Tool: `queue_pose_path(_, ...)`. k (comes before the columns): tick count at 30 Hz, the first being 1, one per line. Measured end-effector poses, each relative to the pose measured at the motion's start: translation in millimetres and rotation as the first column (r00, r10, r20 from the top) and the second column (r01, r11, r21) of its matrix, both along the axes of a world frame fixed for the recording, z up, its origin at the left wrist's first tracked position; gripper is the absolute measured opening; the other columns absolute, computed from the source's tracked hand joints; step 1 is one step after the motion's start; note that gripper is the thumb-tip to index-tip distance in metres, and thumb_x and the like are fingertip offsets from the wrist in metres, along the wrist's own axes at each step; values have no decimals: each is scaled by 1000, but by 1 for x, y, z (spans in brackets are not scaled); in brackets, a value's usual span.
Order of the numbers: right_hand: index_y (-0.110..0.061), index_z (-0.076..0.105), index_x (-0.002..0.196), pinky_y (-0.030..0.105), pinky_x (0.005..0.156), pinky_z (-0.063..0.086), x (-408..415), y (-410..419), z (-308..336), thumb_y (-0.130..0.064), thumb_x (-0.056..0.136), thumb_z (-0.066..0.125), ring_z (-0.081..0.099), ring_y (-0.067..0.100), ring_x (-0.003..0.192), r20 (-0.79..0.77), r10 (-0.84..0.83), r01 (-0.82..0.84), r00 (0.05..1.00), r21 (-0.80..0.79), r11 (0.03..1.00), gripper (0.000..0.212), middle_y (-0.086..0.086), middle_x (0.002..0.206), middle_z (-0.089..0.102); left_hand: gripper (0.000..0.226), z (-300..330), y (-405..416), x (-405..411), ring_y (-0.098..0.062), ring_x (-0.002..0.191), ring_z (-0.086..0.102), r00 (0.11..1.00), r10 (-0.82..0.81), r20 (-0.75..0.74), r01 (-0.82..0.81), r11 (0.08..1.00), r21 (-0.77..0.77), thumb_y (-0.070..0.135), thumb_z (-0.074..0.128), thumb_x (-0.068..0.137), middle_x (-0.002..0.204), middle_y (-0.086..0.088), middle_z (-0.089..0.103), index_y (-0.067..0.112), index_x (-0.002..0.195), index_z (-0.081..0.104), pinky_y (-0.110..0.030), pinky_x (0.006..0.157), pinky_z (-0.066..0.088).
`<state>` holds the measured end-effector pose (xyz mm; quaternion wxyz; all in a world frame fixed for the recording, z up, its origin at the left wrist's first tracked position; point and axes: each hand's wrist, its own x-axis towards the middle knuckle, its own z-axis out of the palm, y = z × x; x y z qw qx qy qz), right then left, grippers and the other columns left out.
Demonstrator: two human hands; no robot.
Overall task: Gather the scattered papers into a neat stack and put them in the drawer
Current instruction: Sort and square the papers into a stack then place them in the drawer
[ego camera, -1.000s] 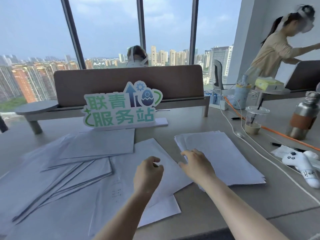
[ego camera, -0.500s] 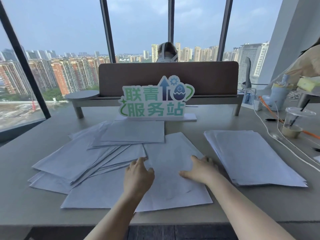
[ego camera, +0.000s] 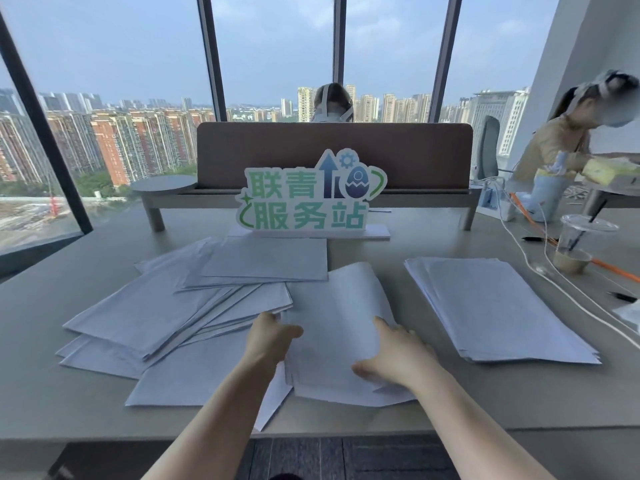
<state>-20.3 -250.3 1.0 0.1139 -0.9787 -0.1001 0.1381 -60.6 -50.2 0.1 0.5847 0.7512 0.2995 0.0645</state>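
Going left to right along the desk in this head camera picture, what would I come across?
Scattered papers → left hand → sheets being gathered → right hand → neat stack → plastic cup.

Item: we record one legible sign, a cut-out standing upright on the counter behind the papers. It reads "联青" above "服务站" in green characters, with a blue arrow, gear and egg emblem. We read nothing on the papers themselves.
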Motion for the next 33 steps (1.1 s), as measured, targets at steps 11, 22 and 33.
queue_pose_path(11, -33, 20, 152, 36, 90, 49, 3, -27, 11, -55, 85, 54, 57, 24, 116, -42, -132, 139, 990, 291, 947, 79, -3, 142, 51, 48, -7, -23, 0, -30, 74, 66, 987, -88, 133, 117, 965, -234, 5, 63, 47, 93, -22, 71, 4, 95, 66, -51, 76, 57)
queue_pose_path(22, -16, 36, 148, 34, 101, 38, 21, -44, 9, -41, 90, 63, 46, 27, 133, -125, -319, 307, 940, 721, 621, 70, 5, 147, 47, 40, 30, -42, -5, -22, 75, 70, 860, -240, 450, 334, 932, -140, 1, 69, 60, 88, -3, 76, 17, 97, 70, -37, 74, 59)
queue_pose_path(33, -3, 72, 103, 43, 83, 56, 28, -30, 18, -7, 82, 69, 70, 30, 86, -369, -97, 364, 924, 929, -64, 21, 17, 97, 75, 28, 68, -16, -13, -16, 69, 68, 737, -311, 600, 385, 923, 6, -15, 65, 78, 80, -3, 73, 4, 99, 67, -27, 63, 55)
